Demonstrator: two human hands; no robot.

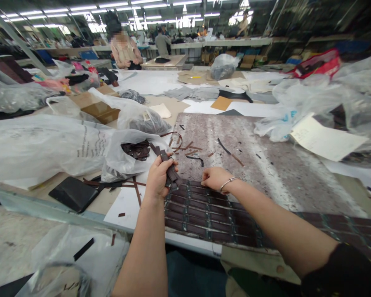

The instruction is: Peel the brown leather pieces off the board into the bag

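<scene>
My left hand (158, 175) is closed around a bunch of short dark brown leather-like strips (172, 175), fanned out between thumb and fingers. Below and to its right, rows of similar dark brown strips (193, 208) lie side by side on the board, with thin pale and greenish lines between them. At the far row my right hand (217, 178), with a bracelet (230, 183) on its wrist, has its fingertips pinched together. Whatever sits between those fingertips is hidden.
A white plastic bag (114, 161) of dark strips stands open left of my left hand. Brown and black offcuts (191, 148) litter the stained board (250, 152). A black flat case (74, 193) lies near the front edge. Plastic bags (312, 99) fill the right; a person (125, 51) stands beyond.
</scene>
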